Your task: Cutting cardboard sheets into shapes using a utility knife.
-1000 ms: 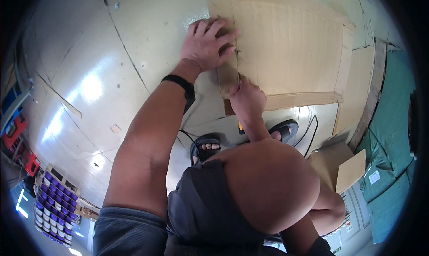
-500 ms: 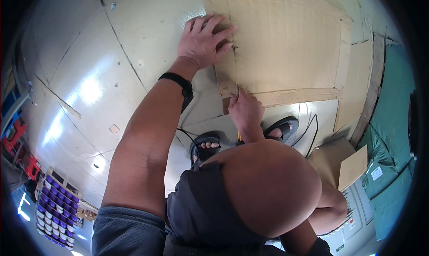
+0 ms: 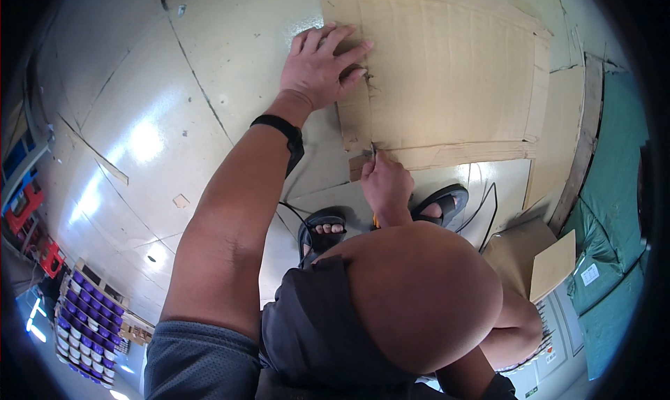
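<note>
A flat piece of brown cardboard (image 3: 453, 79) lies on the tiled floor in front of me, with folded strips along its edges. My left hand (image 3: 322, 66) rests with spread fingers on its left border, beside a small tear at the crease. At the near left corner, my right hand (image 3: 387, 188) is closed around a thin blade, apparently a utility knife (image 3: 373, 150). Its tip meets the cardboard where the left crease reaches the near strip. Most of the tool is hidden in my fist.
Close below the cardboard are my sandalled feet (image 3: 325, 230). A dark cable (image 3: 490, 211) loops beside the right foot. An open cardboard box (image 3: 520, 250) and green wrapped bundles (image 3: 611, 169) stand at the right. Purple and white items (image 3: 89, 316) are stacked at the lower left.
My right hand has drawn slightly toward me, and more of the blade shows above the fingers. My left hand stays pressed at the same place on the cardboard.
</note>
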Demonstrator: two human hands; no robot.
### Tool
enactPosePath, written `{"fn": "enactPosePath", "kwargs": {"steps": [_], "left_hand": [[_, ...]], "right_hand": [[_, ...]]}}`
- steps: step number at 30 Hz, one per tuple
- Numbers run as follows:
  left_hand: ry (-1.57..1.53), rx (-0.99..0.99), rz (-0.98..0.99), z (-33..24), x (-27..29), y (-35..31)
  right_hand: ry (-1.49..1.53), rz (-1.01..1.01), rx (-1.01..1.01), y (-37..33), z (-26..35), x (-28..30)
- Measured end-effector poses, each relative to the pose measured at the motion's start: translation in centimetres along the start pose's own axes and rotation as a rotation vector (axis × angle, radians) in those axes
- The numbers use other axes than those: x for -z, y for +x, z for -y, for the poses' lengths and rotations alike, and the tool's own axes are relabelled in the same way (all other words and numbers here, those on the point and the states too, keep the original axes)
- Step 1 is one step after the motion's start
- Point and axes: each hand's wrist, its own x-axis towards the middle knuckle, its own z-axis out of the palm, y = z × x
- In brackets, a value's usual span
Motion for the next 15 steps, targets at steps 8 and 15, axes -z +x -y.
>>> {"fn": "enactPosePath", "kwargs": {"steps": [8,15], "left_hand": [[0.014,-0.002,0.012,0.1,-0.1,0.3],[0.025,0.005,0.059,-0.1,0.1,0.2]], "right_hand": [[0.032,-0.135,0.062,-0.3,-1.0,-2.3],[0.036,-0.108,0.058,-0.3,-0.2,-1.6]]}}
